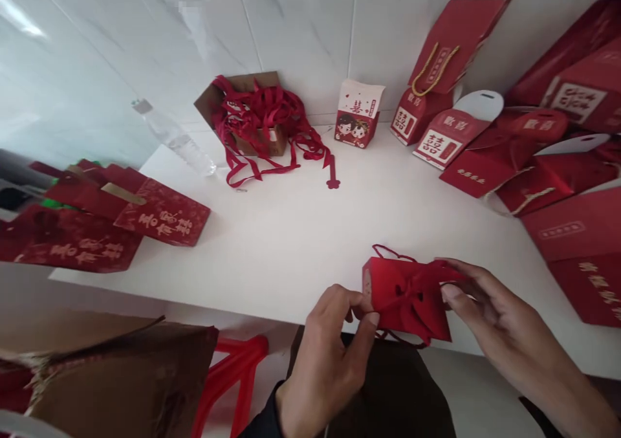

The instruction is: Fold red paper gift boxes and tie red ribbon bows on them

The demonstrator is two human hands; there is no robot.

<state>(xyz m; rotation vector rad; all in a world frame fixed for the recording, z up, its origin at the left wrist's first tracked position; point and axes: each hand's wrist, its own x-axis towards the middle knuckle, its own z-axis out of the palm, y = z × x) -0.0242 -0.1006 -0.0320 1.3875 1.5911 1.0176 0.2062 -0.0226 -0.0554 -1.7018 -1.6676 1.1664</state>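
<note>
A small red gift box (406, 299) with a red ribbon tied round it sits at the near edge of the white table (291, 244). My left hand (330, 354) pinches the box's left end between thumb and fingers. My right hand (490, 312) has its fingertips closed on the ribbon at the box's right side. A thin red cord loops out behind the box.
A cardboard box full of red ribbons (259, 118) stands at the back, with a plastic bottle (177, 142) to its left. A small cartoon-printed box (358, 122) is beside it. Red gift bags (533, 147) pile at the right; flat red bags (121, 215) lie left. Brown cardboard (107, 373) is below.
</note>
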